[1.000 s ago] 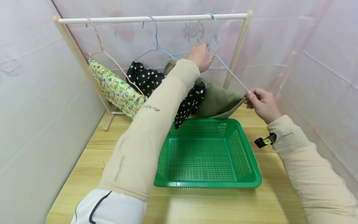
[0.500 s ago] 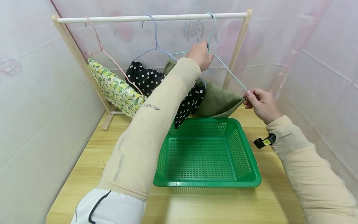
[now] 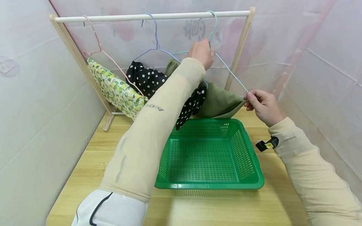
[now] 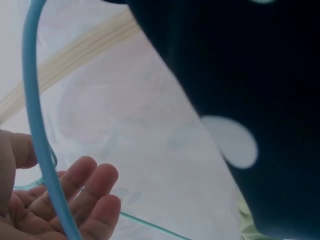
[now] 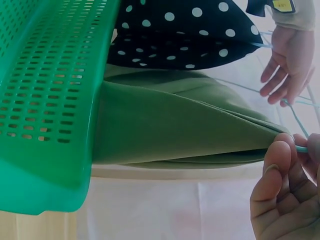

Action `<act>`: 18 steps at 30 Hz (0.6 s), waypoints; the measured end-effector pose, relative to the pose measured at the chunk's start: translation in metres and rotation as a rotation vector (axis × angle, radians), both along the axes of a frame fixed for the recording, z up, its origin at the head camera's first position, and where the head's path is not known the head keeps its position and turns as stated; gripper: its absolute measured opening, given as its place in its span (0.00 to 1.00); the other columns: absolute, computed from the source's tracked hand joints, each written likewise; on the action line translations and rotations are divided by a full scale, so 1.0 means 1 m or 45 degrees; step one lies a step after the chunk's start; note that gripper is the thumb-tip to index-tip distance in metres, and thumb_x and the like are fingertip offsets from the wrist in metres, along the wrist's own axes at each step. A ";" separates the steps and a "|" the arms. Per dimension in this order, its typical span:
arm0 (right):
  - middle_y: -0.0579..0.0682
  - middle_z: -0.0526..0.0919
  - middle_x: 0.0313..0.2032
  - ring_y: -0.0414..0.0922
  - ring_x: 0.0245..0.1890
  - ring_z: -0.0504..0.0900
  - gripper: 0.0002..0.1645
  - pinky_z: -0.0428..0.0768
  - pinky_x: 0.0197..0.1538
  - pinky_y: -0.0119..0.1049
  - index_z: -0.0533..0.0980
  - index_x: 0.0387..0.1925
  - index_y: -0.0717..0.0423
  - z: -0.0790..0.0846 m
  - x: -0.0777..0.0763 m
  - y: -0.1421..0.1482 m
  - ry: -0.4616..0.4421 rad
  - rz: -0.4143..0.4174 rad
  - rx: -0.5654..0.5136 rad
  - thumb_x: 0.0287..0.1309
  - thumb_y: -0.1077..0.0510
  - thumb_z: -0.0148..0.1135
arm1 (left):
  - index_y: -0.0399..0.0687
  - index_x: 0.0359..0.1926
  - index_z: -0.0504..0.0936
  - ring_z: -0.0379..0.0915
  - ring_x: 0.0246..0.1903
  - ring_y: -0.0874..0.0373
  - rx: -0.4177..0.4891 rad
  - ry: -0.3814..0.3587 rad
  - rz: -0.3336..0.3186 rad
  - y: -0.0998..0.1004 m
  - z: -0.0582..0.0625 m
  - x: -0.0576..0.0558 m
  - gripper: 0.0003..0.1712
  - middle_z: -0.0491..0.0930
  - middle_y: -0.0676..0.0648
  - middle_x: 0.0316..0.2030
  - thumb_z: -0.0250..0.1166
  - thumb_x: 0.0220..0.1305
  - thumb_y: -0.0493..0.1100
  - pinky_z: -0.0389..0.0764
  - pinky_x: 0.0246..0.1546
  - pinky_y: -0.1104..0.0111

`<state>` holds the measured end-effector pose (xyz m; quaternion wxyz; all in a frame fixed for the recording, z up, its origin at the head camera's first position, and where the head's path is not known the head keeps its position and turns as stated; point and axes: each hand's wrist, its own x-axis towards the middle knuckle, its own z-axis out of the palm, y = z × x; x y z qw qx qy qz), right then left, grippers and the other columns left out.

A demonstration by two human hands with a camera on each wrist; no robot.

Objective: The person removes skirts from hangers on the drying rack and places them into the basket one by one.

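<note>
My left hand (image 3: 201,54) holds the mint-green wire hanger (image 3: 232,72) at its neck, just below the hook. In the left wrist view its other fingers (image 4: 102,181) are loosely bent below the wire. My right hand (image 3: 263,106) pinches the right corner of an olive-green cloth (image 3: 220,99) at the end of that hanger's arm. Seen from the right wrist, the thumb and fingertips meet on the corner and wire. The cloth drapes down from the hanger behind the basket. My left sleeve hides part of it in the head view.
A white rail (image 3: 118,18) on wooden posts carries the hangers. Left of my hands hang a black polka-dot cloth (image 3: 147,75) on a blue hanger (image 3: 156,34) and a lemon-print cloth (image 3: 113,86) on a pink hanger (image 3: 97,40). A green basket (image 3: 209,185) stands on the wooden table in front.
Both hands keep their hold on the hanger and cloth corner. The rail and hangers sit slightly higher and further left in the head view, while the basket stays put.
</note>
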<state>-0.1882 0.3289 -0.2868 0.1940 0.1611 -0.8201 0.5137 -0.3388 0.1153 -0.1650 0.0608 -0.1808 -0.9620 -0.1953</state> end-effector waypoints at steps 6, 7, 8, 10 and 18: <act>0.53 0.80 0.25 0.36 0.24 0.80 0.14 0.80 0.28 0.26 0.74 0.36 0.77 0.002 0.003 -0.004 0.017 0.002 0.003 0.70 0.65 0.50 | 0.50 0.62 0.69 0.72 0.55 0.59 0.046 0.004 0.012 0.001 -0.001 0.001 0.24 0.76 0.51 0.56 0.46 0.74 0.56 0.72 0.53 0.70; 0.55 0.80 0.25 0.36 0.24 0.79 0.14 0.80 0.29 0.26 0.74 0.36 0.77 0.002 0.003 -0.005 0.021 0.004 0.000 0.69 0.65 0.50 | 0.50 0.62 0.69 0.72 0.55 0.59 0.052 0.005 0.013 0.001 -0.001 0.001 0.24 0.76 0.51 0.56 0.46 0.74 0.56 0.72 0.53 0.70; 0.56 0.79 0.25 0.36 0.23 0.79 0.14 0.80 0.29 0.26 0.74 0.36 0.77 0.003 0.004 -0.005 0.026 0.004 -0.001 0.69 0.65 0.50 | 0.50 0.62 0.69 0.72 0.55 0.59 0.060 0.002 0.014 0.001 -0.001 0.001 0.24 0.76 0.51 0.56 0.46 0.74 0.57 0.72 0.53 0.70; 0.57 0.79 0.25 0.35 0.23 0.79 0.14 0.80 0.29 0.26 0.74 0.36 0.77 0.004 0.005 -0.006 0.033 0.005 0.001 0.69 0.65 0.50 | 0.50 0.62 0.68 0.72 0.54 0.59 0.069 0.001 0.014 0.001 -0.001 0.001 0.25 0.76 0.51 0.55 0.45 0.74 0.57 0.72 0.53 0.70; 0.60 0.79 0.26 0.36 0.24 0.80 0.13 0.80 0.29 0.25 0.75 0.36 0.76 0.003 0.006 -0.005 0.072 0.009 0.050 0.69 0.66 0.50 | 0.50 0.60 0.69 0.73 0.52 0.58 0.088 0.006 0.000 0.001 0.000 0.001 0.24 0.76 0.51 0.54 0.45 0.73 0.58 0.73 0.51 0.70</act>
